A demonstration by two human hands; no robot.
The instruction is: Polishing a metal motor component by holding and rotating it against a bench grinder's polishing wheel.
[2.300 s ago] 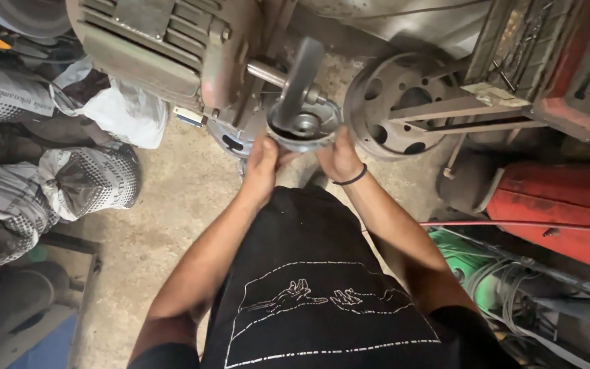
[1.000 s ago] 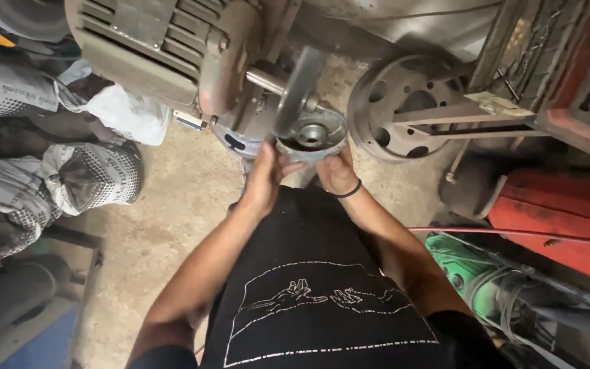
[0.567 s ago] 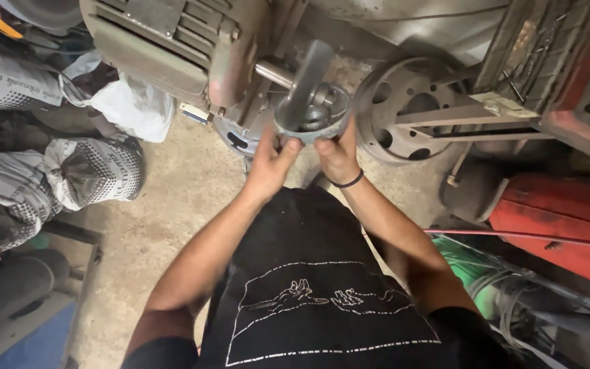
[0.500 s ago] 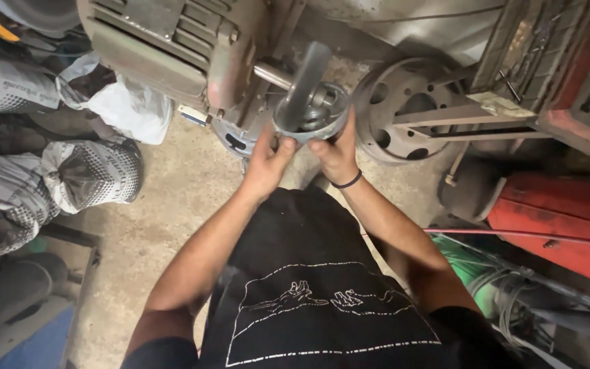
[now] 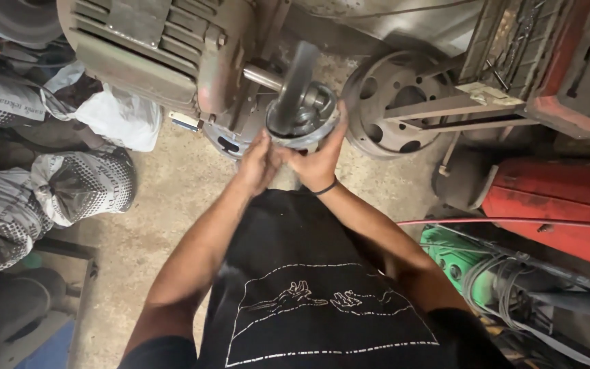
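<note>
Both hands, left hand point(image 5: 259, 164) and right hand point(image 5: 317, 158), gripped the grey metal pulley point(image 5: 303, 113) on the motor point(image 5: 165, 55) shaft.

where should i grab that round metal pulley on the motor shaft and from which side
Grip the pulley by its outer rim, from below and from both sides. It sits on the motor's shaft, so the motor blocks its back face and the hub is taken. The round rim is the bare part. The left hand and right hand already cup its lower edge that way.

A black shirt point(image 5: 308, 273) with white line art, grey dotted sacks point(image 5: 69, 188), a red machine point(image 5: 554, 205).
</note>
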